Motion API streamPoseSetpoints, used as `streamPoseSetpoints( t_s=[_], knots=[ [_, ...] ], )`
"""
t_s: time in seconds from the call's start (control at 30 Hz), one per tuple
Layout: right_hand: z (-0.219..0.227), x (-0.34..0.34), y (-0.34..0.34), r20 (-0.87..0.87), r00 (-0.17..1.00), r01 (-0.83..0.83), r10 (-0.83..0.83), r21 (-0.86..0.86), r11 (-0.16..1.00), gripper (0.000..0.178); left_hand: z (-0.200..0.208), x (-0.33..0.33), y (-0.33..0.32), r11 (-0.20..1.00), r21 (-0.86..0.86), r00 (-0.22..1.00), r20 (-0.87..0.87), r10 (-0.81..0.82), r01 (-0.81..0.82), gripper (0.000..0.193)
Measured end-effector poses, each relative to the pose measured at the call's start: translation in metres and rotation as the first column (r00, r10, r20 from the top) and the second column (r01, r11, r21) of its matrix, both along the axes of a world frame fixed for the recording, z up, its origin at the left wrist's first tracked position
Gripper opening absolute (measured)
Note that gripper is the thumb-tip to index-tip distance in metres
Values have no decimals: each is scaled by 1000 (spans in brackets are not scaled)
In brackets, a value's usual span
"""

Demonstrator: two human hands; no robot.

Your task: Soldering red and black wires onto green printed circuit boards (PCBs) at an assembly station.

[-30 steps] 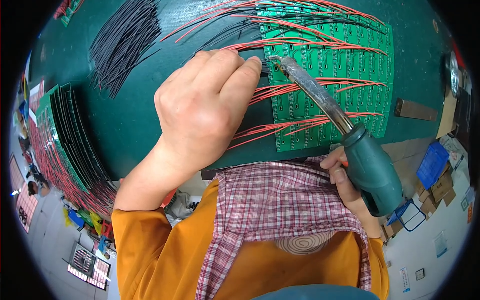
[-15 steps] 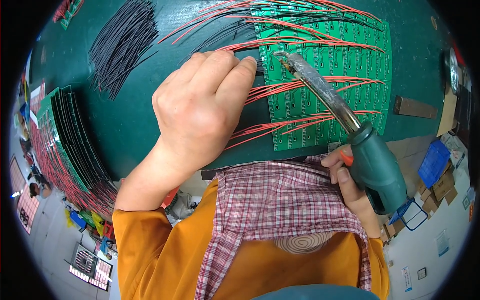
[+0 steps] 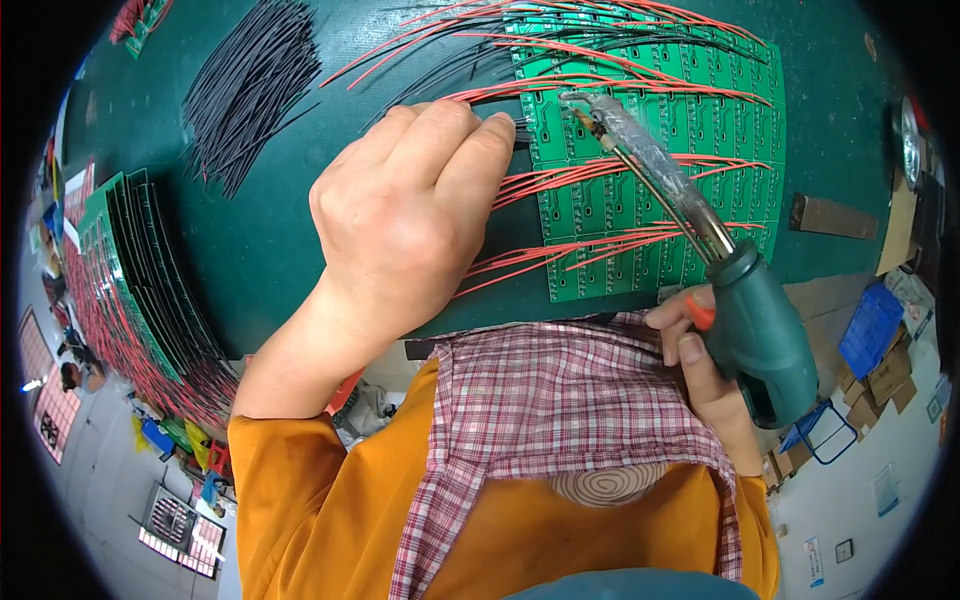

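A green circuit board panel (image 3: 620, 120) lies on the table, with bundles of red wires (image 3: 560, 185) laid across it. My left hand (image 3: 410, 200) is closed beside the panel's left edge. Dark strands, seemingly black wires (image 3: 521, 130), show at its fingertips; the rest of them is hidden by the hand. In my right hand (image 3: 695, 345) is a green-handled soldering gun (image 3: 765, 335), with a finger at its orange trigger. Its metal barrel slants up and left over the panel, and the tip is above the board, right of my left fingertips.
A pile of black wires (image 3: 250, 85) lies at the far left of the green table (image 3: 270, 240). Nearer on the left, circuit boards with red wires (image 3: 140, 270) stand stacked. A flat brown bar (image 3: 833, 216) rests right of the panel. Beyond the table are a blue crate (image 3: 870, 328) and cartons (image 3: 888, 372).
The soldering gun has shifted slightly right, its tip moving slightly right and up over the panel. My left hand stays almost in place.
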State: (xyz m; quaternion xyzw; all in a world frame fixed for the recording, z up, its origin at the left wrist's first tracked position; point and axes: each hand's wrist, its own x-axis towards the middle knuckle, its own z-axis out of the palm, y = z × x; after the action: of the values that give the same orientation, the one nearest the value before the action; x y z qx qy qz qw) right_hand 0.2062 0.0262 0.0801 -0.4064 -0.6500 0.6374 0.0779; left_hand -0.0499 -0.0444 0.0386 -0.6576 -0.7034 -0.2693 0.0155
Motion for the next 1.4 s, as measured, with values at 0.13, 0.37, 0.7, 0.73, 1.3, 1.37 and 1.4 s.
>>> streamPoseSetpoints(
  t_s=[0.13,0.37,0.7,0.73,1.3,1.37,1.4],
  knots=[
    [-2,5,2,-61,996,-69,69,11,998,32,-11,-3,2,988,152,995,-95,-10,24,19],
    [-2,5,-3,-68,997,23,-24,-20,1000,31,9,0,0,1000,-19,999,47,-11,12,26],
    [-5,15,0,-1,1000,-22,22,-21,1000,18,-10,3,16,982,179,992,-116,-43,63,17],
    [-6,15,-1,-5,1000,-14,14,21,1000,18,-10,3,17,982,179,992,-116,-46,66,17],
    [0,10,-1,-128,982,124,-136,-100,987,19,-10,5,17,985,161,984,-175,-31,60,17],
    [-4,12,-1,-113,993,19,-13,49,999,30,-9,4,16,985,156,984,-171,-40,67,17],
    [-3,12,-1,-114,993,21,-16,48,999,30,-8,3,16,986,151,985,-167,-48,73,17]
  ],
)
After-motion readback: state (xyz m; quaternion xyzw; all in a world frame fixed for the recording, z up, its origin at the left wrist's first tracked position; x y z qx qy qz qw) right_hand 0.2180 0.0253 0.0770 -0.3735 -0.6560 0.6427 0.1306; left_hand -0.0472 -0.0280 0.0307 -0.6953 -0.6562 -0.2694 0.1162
